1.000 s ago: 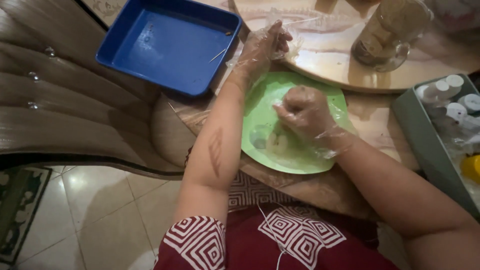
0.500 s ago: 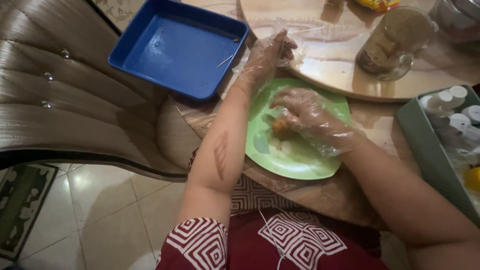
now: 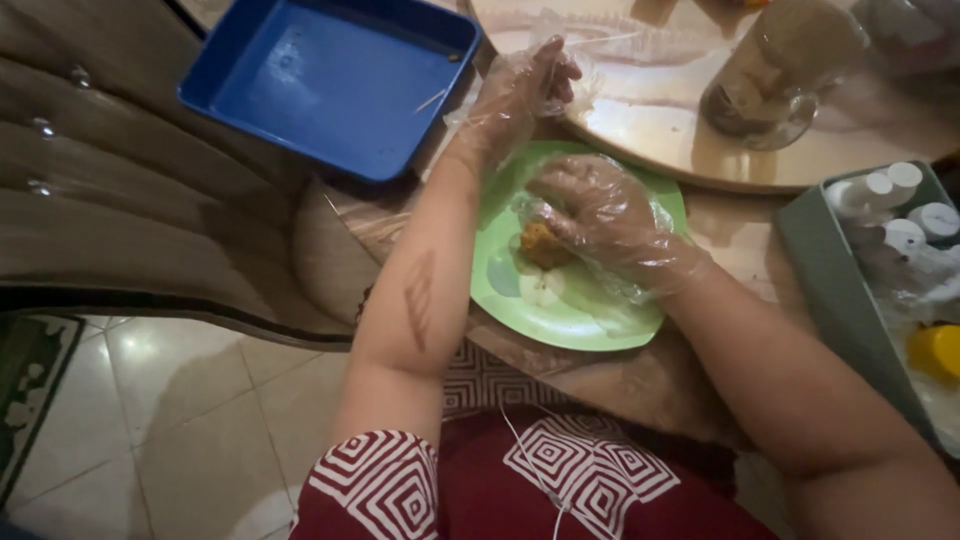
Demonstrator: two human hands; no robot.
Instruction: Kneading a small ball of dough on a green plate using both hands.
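Note:
A round light-green plate (image 3: 600,320) lies on the table in front of me. On it sits a small orange-brown lump of food (image 3: 545,245). My right hand (image 3: 600,215), in a clear plastic glove, rests over the plate with its fingers curled down onto the lump. My left hand (image 3: 520,85), also gloved, is raised beyond the plate's far edge and pinches a thin clear plastic sheet (image 3: 585,60) that lies over the round tray.
A blue rectangular tray (image 3: 330,85) with a thin white stick in it sits on a brown padded chair at left. A round shiny tray (image 3: 660,120) holds a glass jar (image 3: 775,70). A grey-green bin (image 3: 830,250) of white-capped bottles and a yellow cap stands at right.
My right hand has uncurled from a fist into spread fingers pressing on the food lump. My left hand stays up at the plastic sheet. The view has shifted slightly.

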